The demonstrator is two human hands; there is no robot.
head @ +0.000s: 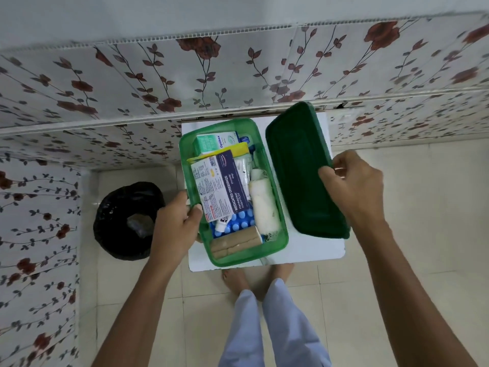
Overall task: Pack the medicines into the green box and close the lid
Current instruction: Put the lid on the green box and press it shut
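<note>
green box (275, 243) — open, full: dressings carton (222, 184), gauze roll (263, 205) | left hand (176, 223) grips its rim | right hand (356, 181) pinches lid (301, 176)

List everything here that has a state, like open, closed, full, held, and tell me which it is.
Box: open, packed with medicines, on the table.
Lid: off the box, tilted, held to its right.
Left hand: gripping the box's left wall.
Right hand: gripping the lid's right edge.
Bandage roll: lying in the box.
Dressings pack: lying on top of the contents.
Bin: open, black liner in.
</note>
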